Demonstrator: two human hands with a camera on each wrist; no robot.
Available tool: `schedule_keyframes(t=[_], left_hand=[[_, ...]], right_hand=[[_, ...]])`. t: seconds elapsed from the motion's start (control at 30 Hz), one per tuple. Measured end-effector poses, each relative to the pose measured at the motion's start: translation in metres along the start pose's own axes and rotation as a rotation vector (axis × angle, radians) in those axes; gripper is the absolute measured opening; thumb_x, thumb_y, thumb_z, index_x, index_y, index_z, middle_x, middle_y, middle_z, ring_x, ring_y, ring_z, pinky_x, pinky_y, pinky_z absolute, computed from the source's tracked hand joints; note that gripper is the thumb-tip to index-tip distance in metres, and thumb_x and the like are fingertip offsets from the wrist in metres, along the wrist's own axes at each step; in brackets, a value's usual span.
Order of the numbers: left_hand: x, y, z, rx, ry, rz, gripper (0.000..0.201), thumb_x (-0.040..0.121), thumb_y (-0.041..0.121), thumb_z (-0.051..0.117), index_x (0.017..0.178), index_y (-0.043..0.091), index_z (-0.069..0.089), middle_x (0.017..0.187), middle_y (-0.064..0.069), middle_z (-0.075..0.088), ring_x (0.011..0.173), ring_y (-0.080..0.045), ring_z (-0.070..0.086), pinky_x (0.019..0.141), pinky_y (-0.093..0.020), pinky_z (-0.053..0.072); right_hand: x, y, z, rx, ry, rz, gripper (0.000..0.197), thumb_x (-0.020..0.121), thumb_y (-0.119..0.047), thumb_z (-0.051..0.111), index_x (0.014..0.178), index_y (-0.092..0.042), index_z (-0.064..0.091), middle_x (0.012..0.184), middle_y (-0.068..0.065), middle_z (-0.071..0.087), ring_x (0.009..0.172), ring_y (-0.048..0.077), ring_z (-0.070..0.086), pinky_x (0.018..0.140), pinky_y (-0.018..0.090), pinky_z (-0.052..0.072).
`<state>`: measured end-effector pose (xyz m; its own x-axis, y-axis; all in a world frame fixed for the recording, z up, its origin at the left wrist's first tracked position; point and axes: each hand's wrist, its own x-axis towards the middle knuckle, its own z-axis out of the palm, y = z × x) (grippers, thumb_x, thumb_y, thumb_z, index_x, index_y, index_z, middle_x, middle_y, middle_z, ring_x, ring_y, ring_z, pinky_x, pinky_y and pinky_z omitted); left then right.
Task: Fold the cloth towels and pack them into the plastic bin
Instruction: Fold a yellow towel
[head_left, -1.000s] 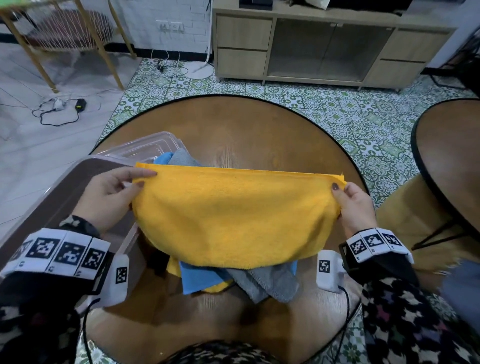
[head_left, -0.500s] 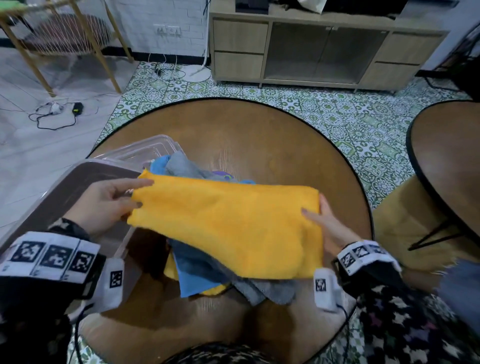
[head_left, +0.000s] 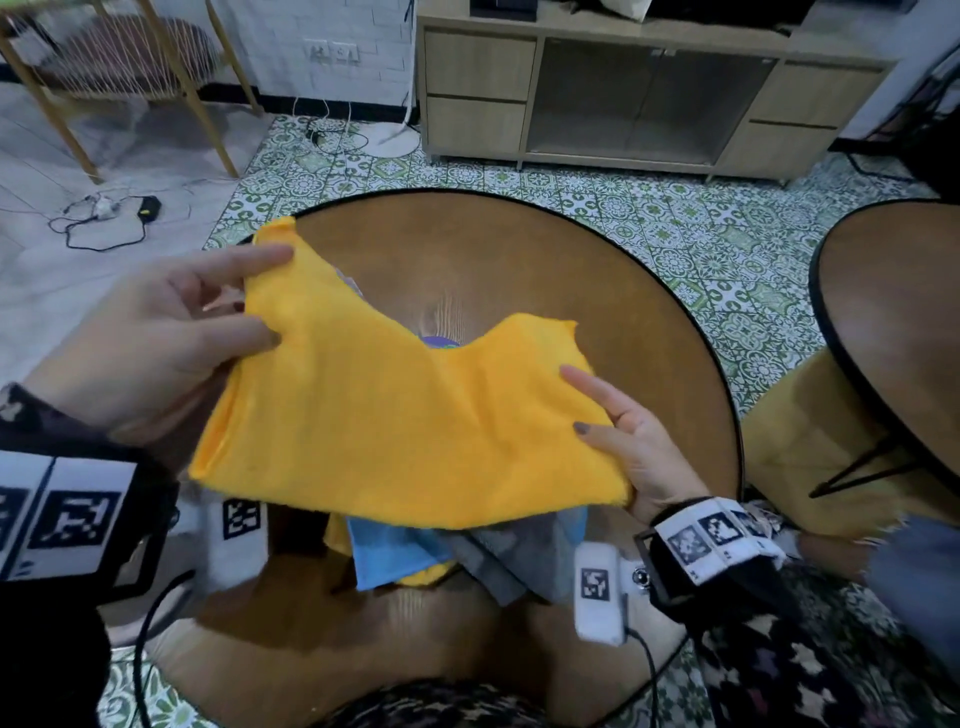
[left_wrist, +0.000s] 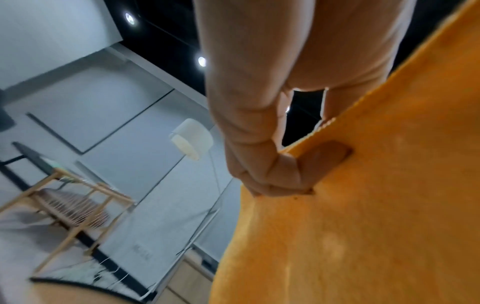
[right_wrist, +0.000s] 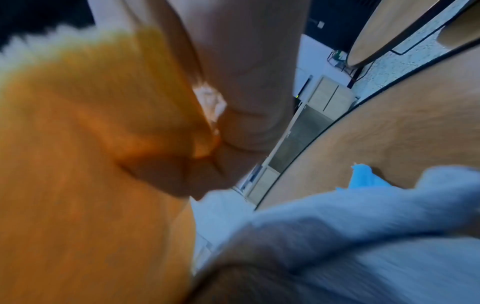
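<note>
The left hand (head_left: 156, 332) and the right hand (head_left: 631, 441) each pinch an end of the yellow towel (head_left: 395, 415), held up half folded over the near edge of the table (head_left: 519, 260), while more towels (head_left: 467, 556) wait unfolded underneath.

Round wood table (head_left: 498, 260), black rim, stands on green patterned tile floor (head_left: 649, 218). Second round table (head_left: 893, 291) at right, on black legs; tan seat (head_left: 810, 436) between the two. TV cabinet (head_left: 649, 98) along back wall: drawers at both ends, glass doors in the middle. Wall socket (head_left: 331, 51) on white brick left of it, cables trailing down. Wooden frame chair (head_left: 119, 62) far left on grey floor; charger and cord (head_left: 124, 213) near its legs. Left wrist view: white floor lamp (left_wrist: 192, 138), ceiling spots (left_wrist: 130, 18).
</note>
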<state>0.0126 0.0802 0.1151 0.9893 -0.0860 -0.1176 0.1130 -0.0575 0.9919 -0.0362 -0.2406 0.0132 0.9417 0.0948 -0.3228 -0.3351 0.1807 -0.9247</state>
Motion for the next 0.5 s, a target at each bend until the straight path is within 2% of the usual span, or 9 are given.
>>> schedule_keyframes(t=[0.07, 0.1, 0.17, 0.2, 0.27, 0.33, 0.37, 0.43, 0.5], left_hand=[[-0.004, 0.010, 0.009, 0.018, -0.023, 0.049, 0.053, 0.076, -0.016, 0.056, 0.108, 0.025, 0.063, 0.078, 0.006, 0.073, 0.070, -0.006, 0.068, 0.068, -0.019, 0.056], [-0.006, 0.010, 0.014, 0.062, -0.056, 0.047, 0.060, 0.068, -0.012, 0.063, 0.115, 0.024, 0.060, 0.081, 0.005, 0.073, 0.070, -0.005, 0.067, 0.068, -0.019, 0.055], [-0.010, 0.001, 0.028, 0.155, -0.141, -0.003, 0.075, 0.057, -0.002, 0.059, 0.128, 0.022, 0.051, 0.092, 0.001, 0.070, 0.071, -0.004, 0.065, 0.068, -0.019, 0.054], [-0.012, -0.006, 0.038, 0.199, -0.195, -0.022, 0.077, 0.058, 0.003, 0.056, 0.131, 0.022, 0.046, 0.094, -0.002, 0.068, 0.074, -0.005, 0.064, 0.069, -0.020, 0.054], [-0.015, -0.023, 0.060, 0.268, -0.305, -0.028, 0.081, 0.062, 0.005, 0.059, 0.137, 0.025, 0.037, 0.097, -0.001, 0.065, 0.079, -0.008, 0.061, 0.072, -0.029, 0.053], [-0.018, -0.038, 0.085, 0.247, -0.406, -0.022, 0.089, 0.067, 0.000, 0.062, 0.141, 0.034, 0.024, 0.103, 0.006, 0.058, 0.074, -0.006, 0.056, 0.065, -0.025, 0.048], [-0.019, -0.045, 0.095, 0.234, -0.460, -0.015, 0.094, 0.067, 0.000, 0.062, 0.138, 0.041, 0.017, 0.108, 0.013, 0.052, 0.072, -0.004, 0.054, 0.062, -0.021, 0.046], [-0.021, -0.054, 0.113, 0.230, -0.539, 0.008, 0.102, 0.069, -0.004, 0.064, 0.136, 0.046, 0.007, 0.112, 0.019, 0.045, 0.073, 0.001, 0.054, 0.059, -0.012, 0.043], [-0.022, -0.058, 0.116, 0.155, -0.565, -0.006, 0.105, 0.075, -0.013, 0.065, 0.138, 0.045, 0.005, 0.122, 0.015, 0.040, 0.081, 0.008, 0.060, 0.065, -0.011, 0.047]], right_hand=[[0.003, 0.022, 0.009, -0.256, 0.029, 0.069, 0.047, 0.089, 0.002, 0.054, 0.115, -0.036, 0.056, 0.132, 0.008, 0.055, 0.109, 0.023, 0.058, 0.093, 0.039, 0.050], [0.004, 0.031, 0.012, -0.487, 0.069, 0.098, 0.040, 0.089, -0.011, 0.059, 0.116, -0.041, 0.053, 0.135, 0.009, 0.050, 0.115, 0.025, 0.054, 0.099, 0.043, 0.045], [0.003, 0.042, 0.016, -0.841, 0.254, 0.072, 0.039, 0.087, -0.032, 0.062, 0.124, -0.037, 0.051, 0.137, 0.005, 0.043, 0.126, 0.024, 0.040, 0.108, 0.039, 0.033], [0.001, 0.041, 0.020, -0.854, 0.375, -0.019, 0.036, 0.087, -0.033, 0.062, 0.123, -0.031, 0.054, 0.132, 0.001, 0.045, 0.127, 0.021, 0.037, 0.108, 0.034, 0.031], [-0.004, 0.028, 0.035, -0.554, 0.417, -0.121, 0.019, 0.088, -0.033, 0.062, 0.106, -0.027, 0.060, 0.109, -0.008, 0.055, 0.111, 0.018, 0.049, 0.093, 0.029, 0.041], [-0.009, 0.008, 0.055, -0.074, 0.148, -0.005, 0.024, 0.082, -0.044, 0.063, 0.098, -0.026, 0.060, 0.093, -0.008, 0.063, 0.086, 0.015, 0.061, 0.072, 0.026, 0.050], [-0.010, 0.002, 0.064, 0.034, 0.035, 0.062, 0.031, 0.079, -0.050, 0.063, 0.099, -0.026, 0.060, 0.090, -0.007, 0.067, 0.079, 0.012, 0.064, 0.066, 0.025, 0.052], [-0.007, 0.004, 0.075, 0.009, -0.042, 0.023, 0.035, 0.080, -0.041, 0.067, 0.109, -0.024, 0.058, 0.090, -0.007, 0.071, 0.080, 0.008, 0.066, 0.062, 0.022, 0.051], [-0.004, 0.010, 0.072, -0.088, 0.098, -0.078, 0.035, 0.084, -0.018, 0.068, 0.116, -0.020, 0.056, 0.091, -0.001, 0.070, 0.082, 0.011, 0.065, 0.066, 0.025, 0.051]])
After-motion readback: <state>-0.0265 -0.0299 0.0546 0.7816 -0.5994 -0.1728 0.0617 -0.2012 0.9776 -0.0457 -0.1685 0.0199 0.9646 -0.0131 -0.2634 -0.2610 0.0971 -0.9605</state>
